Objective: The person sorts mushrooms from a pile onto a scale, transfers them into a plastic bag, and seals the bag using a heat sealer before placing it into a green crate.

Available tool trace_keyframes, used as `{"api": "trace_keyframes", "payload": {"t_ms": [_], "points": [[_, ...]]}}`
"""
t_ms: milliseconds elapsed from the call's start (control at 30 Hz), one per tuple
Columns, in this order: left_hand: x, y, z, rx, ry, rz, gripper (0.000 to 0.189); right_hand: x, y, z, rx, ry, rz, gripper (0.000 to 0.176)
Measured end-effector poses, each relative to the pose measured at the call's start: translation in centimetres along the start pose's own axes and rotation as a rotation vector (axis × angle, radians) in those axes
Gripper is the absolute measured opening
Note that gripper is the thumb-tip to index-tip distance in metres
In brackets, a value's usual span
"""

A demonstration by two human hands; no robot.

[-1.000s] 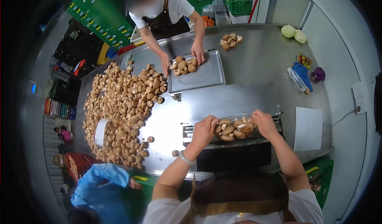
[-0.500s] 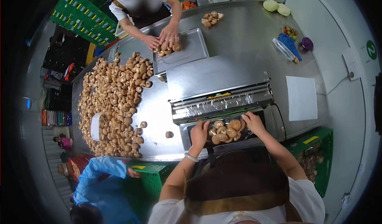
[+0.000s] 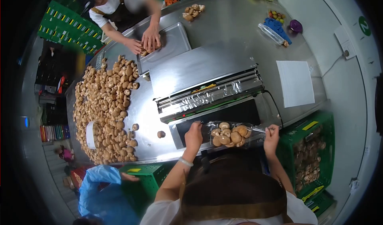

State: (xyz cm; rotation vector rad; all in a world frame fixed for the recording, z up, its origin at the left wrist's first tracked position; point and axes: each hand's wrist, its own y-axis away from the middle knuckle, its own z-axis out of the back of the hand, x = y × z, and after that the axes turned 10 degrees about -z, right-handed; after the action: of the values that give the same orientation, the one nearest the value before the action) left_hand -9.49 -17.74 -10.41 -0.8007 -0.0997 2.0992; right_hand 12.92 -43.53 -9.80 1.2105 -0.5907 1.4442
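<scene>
A tray of brown mushrooms (image 3: 229,135) rests on the dark plate of the film wrapping machine (image 3: 207,95) in front of me. Clear plastic film (image 3: 255,129) lies stretched over the mushrooms. My left hand (image 3: 194,137) pinches the film at the tray's left side. At the film's right end my right hand (image 3: 271,136) grips it and holds it taut, away from the tray.
A big heap of loose mushrooms (image 3: 105,109) covers the steel table (image 3: 231,21) at left. Across the table another person's hands (image 3: 148,39) gather mushrooms on a metal tray (image 3: 171,45). A white sheet (image 3: 294,83) lies at right. Green crates (image 3: 307,157) stand below.
The mushroom tray came down from in front of the film roll onto the dark plate. My right hand moved out to the right, pulling the film taut. The view tilted downward.
</scene>
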Motion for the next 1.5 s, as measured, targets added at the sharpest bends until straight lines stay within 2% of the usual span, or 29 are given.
{"api": "trace_keyframes", "payload": {"t_ms": [100, 133, 167, 200, 233, 267, 333, 367, 400, 467, 500, 667, 733, 800, 833, 900, 933, 967, 1000, 1033, 1067, 1100, 1133, 1200, 1233, 1300, 1333, 1400, 1500], "points": [[-1.7, -3.4, -2.6, 0.205, -0.194, -0.255, 0.043, -7.6, 0.1, -4.3, -0.174, -0.097, -0.033, 0.013], [-2.5, -4.8, -3.1, 0.215, -0.113, -0.348, 0.052, -8.9, 1.0, -5.9, -0.142, 0.034, 0.055, 0.008], [-2.8, -5.4, -3.6, 0.262, -0.04, -0.354, 0.052, -9.2, 1.5, -7.8, 0.056, -0.677, -0.321, 0.016], [-3.2, -5.9, -3.9, 0.298, 0.033, -0.366, 0.053, -9.2, 3.1, -8.0, 0.167, -0.487, -0.211, 0.024], [-3.8, -5.8, -3.9, 0.339, 0.181, -0.22, 0.053, -8.6, 4.8, -8.2, 0.256, -0.31, -0.08, 0.031], [-4.5, -5.3, -3.9, 0.377, 0.33, -0.071, 0.053, -8.2, 5.4, -7.1, 0.435, -0.316, -0.137, 0.032], [-5.0, -2.5, -5.9, 0.37, 1.341, 0.276, 0.055, -6.8, 6.1, -4.9, 0.784, -0.164, -0.216, 0.035], [-8.9, -3.4, -1.8, 0.423, 1.685, 0.585, 0.055, -4.9, 5.9, -3.6, 0.903, 0.013, -0.195, 0.036], [-12.0, -4.9, 2.8, 0.487, 1.677, 0.59, 0.054, -3.0, 5.6, -2.6, 0.968, 0.131, -0.171, 0.037], [-13.5, -3.9, 6.8, 0.582, 1.633, 0.242, 0.043, 1.7, 4.0, -1.9, 1.071, 0.244, -0.144, 0.04], [-14.2, -3.5, 8.0, 0.602, 1.799, 0.083, 0.043, 4.1, 3.0, -1.3, 1.079, 0.254, -0.159, 0.041], [-13.0, -0.4, 11.6, 0.84, 2.182, 0.392, 0.044, 16.8, 2.3, -0.1, 1.122, 0.058, -0.124, 0.049], [-12.1, 0.1, 12.8, 0.708, 2.017, 0.187, 0.039, 21.9, 6.5, -0.5, 1.207, -0.042, 0.167, 0.072], [-10.7, 2.4, 12.6, 0.412, 2.015, 0.121, 0.037, 23.2, 7.6, -2.4, 1.266, 0.485, 0.388, 0.101], [-9.8, 3.1, 13.6, 0.276, 1.926, 0.131, 0.038, 22.1, 6.8, -4.0, 1.319, 0.423, 0.322, 0.103], [-8.9, 6.4, 14.9, -0.093, 1.653, 0.719, 0.046, 22.4, 7.7, -9.1, 1.364, 0.178, 0.149, 0.103], [-7.8, 6.0, 16.5, -0.347, 2.095, 0.695, 0.057, 23.1, 9.3, -12.1, 1.353, 0.045, 0.068, 0.102], [-6.0, 7.8, 17.4, -0.555, 2.241, 0.648, 0.051, 23.7, 11.2, -14.9, 1.347, 0.024, 0.046, 0.1], [-3.5, 10.1, 16.7, -0.632, 2.463, 0.14, 0.059, 24.0, 13.4, -17.4, 1.335, 0.002, 0.021, 0.097], [-3.5, 10.9, 19.8, -0.725, 2.222, 0.101, 0.069, 23.2, 15.6, -19.6, 1.378, 0.135, 0.295, 0.093], [-4.0, 11.0, 21.6, -0.913, 1.828, 0.427, 0.07, 22.7, 17.8, -21.4, 1.402, 0.269, 0.57, 0.088], [-2.9, 13.6, 21.3, -0.942, 1.341, 0.724, 0.062, 22.8, 20.3, -22.7, 1.503, 0.32, 0.775, 0.085], [-1.4, 15.6, 22.8, -1.059, 1.335, 0.747, 0.056, 23.0, 22.4, -23.8, 1.601, 0.369, 0.983, 0.081], [1.6, 21.0, 25.0, -1.288, 1.385, 0.782, 0.059, 24.8, 24.5, -24.6, 1.663, 0.367, 1.161, 0.072], [4.2, 24.2, 25.2, -1.469, 1.218, 0.707, 0.057, 25.2, 25.1, -24.8, 1.688, 0.367, 1.246, 0.067], [7.8, 30.5, 27.4, -1.556, 0.905, 0.807, 0.036, 24.2, 23.5, -24.9, 1.757, 0.435, 1.071, 0.054], [8.8, 32.7, 28.3, -1.471, 0.891, 0.879, 0.034, 23.6, 22.1, -24.9, 1.784, 0.467, 0.983, 0.047], [13.8, 41.1, 24.1, -1.325, 1.091, 1.133, 0.038, 21.4, 19.5, -24.2, 1.754, 0.574, 0.741, 0.035], [17.0, 40.9, 19.2, -1.219, 1.086, 1.385, 0.047, 18.9, 17.9, -22.9, 1.747, 0.69, 0.592, 0.025]]}}
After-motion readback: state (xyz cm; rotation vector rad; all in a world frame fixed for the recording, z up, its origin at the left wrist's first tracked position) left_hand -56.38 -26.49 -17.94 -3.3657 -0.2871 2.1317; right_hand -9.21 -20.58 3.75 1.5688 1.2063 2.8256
